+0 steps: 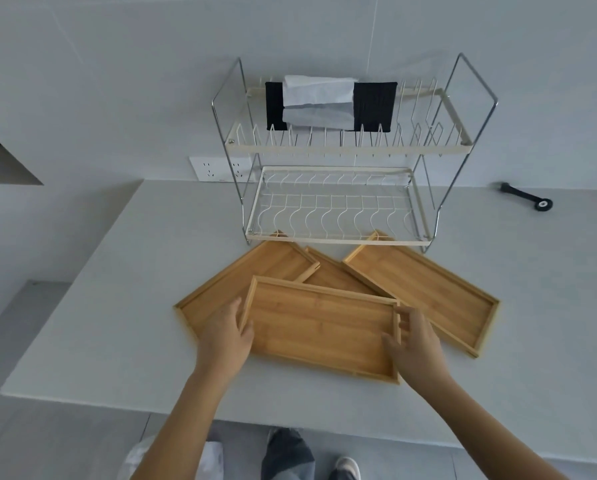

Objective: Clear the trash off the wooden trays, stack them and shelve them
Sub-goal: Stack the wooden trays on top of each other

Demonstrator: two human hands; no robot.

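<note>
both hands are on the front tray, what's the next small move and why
Probably lift the front tray and set it squarely on the left tray it already overlaps. The left hand and right hand grip its two short ends, no trash shows on any tray, and the trays lie fanned out on the counter, so stacking looks next, before the rack.

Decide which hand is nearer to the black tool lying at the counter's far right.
Right. The right hand grips the front tray's right end, on the black tool's side; the left hand holds the tray's opposite end, farther away.
</note>
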